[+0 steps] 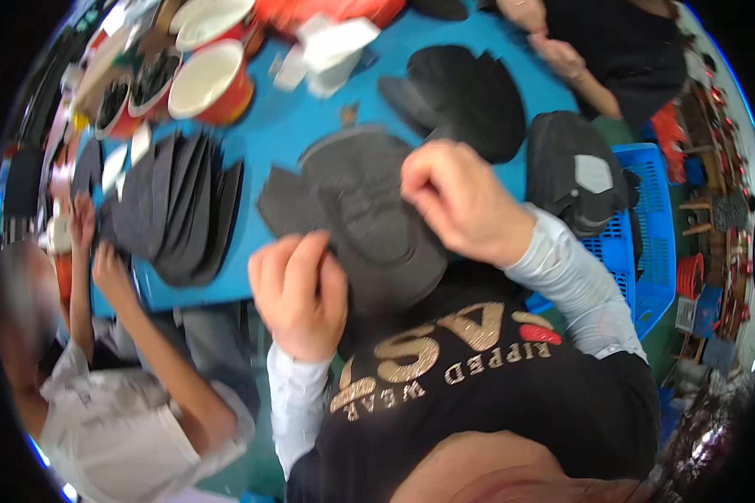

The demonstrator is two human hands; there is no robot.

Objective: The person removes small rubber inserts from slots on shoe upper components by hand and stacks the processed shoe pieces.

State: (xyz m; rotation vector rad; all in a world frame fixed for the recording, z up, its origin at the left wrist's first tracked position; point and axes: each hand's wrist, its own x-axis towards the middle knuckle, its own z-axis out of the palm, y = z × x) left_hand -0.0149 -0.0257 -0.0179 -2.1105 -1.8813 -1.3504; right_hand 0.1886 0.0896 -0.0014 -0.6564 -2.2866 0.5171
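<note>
A dark grey, rounded padded piece (pixel 382 243) with a raised outline on its face lies in front of me at the table's near edge. My left hand (pixel 298 289) has its fingers curled at the piece's lower left edge. Its upper right edge is pinched by my right hand (pixel 470 201), thumb against fingers. Whatever lies under the fingertips is hidden. Other dark material with a pointed corner (pixel 281 201) shows just beyond my left hand, next to the piece.
Fanned dark pieces (pixel 176 201) lie to the left, near a co-worker's hands (pixel 105 268). More dark pieces (pixel 470 101) lie farther back on the blue table (pixel 264 109). Red-and-white tubs (pixel 214 84) stand far left. Right is a blue crate (pixel 654 218); another person's hands (pixel 554 42) are far right.
</note>
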